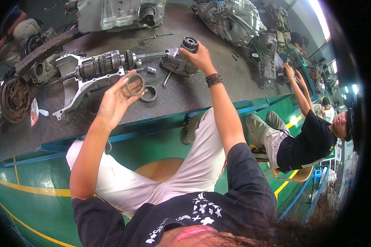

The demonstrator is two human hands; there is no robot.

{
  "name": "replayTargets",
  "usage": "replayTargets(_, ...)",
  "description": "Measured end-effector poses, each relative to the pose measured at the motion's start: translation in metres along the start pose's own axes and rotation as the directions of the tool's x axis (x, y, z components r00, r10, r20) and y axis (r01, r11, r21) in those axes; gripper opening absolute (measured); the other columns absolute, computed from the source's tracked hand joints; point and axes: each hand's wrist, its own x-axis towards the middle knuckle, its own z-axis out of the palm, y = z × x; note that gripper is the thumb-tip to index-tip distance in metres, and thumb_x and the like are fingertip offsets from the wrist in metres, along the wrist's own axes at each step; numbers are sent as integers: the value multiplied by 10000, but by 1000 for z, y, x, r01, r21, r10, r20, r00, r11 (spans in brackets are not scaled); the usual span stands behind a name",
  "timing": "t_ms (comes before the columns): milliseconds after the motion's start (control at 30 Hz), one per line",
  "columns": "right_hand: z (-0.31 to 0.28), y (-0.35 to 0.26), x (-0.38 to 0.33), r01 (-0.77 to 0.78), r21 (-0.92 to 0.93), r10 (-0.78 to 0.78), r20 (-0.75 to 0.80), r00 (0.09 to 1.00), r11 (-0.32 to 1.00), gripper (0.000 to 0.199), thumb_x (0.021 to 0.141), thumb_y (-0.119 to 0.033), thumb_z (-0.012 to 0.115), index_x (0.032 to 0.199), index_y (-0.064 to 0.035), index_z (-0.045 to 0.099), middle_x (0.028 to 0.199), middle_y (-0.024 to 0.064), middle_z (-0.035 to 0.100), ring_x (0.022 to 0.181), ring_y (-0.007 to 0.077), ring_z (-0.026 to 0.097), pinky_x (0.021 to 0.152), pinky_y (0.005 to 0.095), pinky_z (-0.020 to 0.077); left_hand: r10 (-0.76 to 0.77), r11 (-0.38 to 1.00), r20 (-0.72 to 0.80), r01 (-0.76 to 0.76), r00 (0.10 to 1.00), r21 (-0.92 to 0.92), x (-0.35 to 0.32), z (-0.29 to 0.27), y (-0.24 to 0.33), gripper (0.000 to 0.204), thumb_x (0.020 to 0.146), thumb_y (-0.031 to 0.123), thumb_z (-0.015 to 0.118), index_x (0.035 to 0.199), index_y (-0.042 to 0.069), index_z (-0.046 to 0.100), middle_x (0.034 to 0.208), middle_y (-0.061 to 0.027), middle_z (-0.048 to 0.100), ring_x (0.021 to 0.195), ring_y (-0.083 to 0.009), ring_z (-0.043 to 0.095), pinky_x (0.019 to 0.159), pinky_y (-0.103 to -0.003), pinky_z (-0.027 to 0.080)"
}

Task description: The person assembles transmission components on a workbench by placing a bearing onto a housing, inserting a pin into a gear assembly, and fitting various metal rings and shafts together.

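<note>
My left hand [116, 99] pinches a thin metal synchronizer ring [142, 87] between thumb and fingers, tilted up above the table edge. Just beside it, a toothed gear ring [151, 99] lies flat on the table. With its fingers wrapped round it, my right hand [200, 57] holds a short cylindrical metal part [190, 42] with a round opening on top. Below that hand sits a dark metal housing piece [177, 65]. At left, a stack of gears on a shaft [99, 68] rests in an open silver gearbox casing [76, 96].
Large transmission housings [119, 16] stand along the far side of the dark metal table [177, 96]. A small metal cylinder [151, 70], a bolt [166, 79] and a thin rod [154, 37] lie loose. At right, a seated co-worker [303, 144] reaches toward other parts.
</note>
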Motion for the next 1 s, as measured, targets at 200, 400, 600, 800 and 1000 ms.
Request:
replayTargets(200,-14,-5,-6,7,70,-10,40,999,998,694,762,-535,876,1171,-6,689,1142,176,759,1089,300,728,955,403,549,10,1000,-15,-10,1000,5,1,-7,1,463,1073,244,484,1482,28,511,1336,-163,636,1250,-264,615,1118,-439,479)
replayTargets(400,-33,-9,-15,-23,76,12,146,989,997,668,789,-475,887,1191,16,678,1128,152,759,1058,243,722,944,368,550,17,1000,-28,-17,999,4,1,-8,1,470,1068,246,491,1478,17,518,1329,-158,635,1253,-261,608,1122,-432,477)
replayTargets(600,-41,-1,-22,-31,226,-21,225,974,974,684,801,-403,902,1275,18,646,1165,110,744,1075,178,691,970,329,537,17,1000,-15,-17,1000,22,3,-7,0,483,1067,248,495,1487,11,508,1356,-156,619,1267,-260,596,1132,-434,470)
replayTargets(800,-43,2,-27,9,222,-53,192,980,975,843,784,-451,906,1392,26,568,1321,184,668,1219,255,637,1046,364,500,16,999,-17,-15,1000,46,2,-4,0,488,1070,260,498,1494,17,503,1345,-156,619,1261,-252,596,1133,-425,465)
replayTargets(1000,-58,-23,-58,164,-92,-186,-366,912,982,674,871,-460,820,1312,12,626,1282,250,642,1178,348,635,1000,426,511,25,999,-4,-25,1000,45,4,-7,1,467,1081,256,486,1488,29,509,1298,-142,629,1229,-243,606,1130,-417,464)
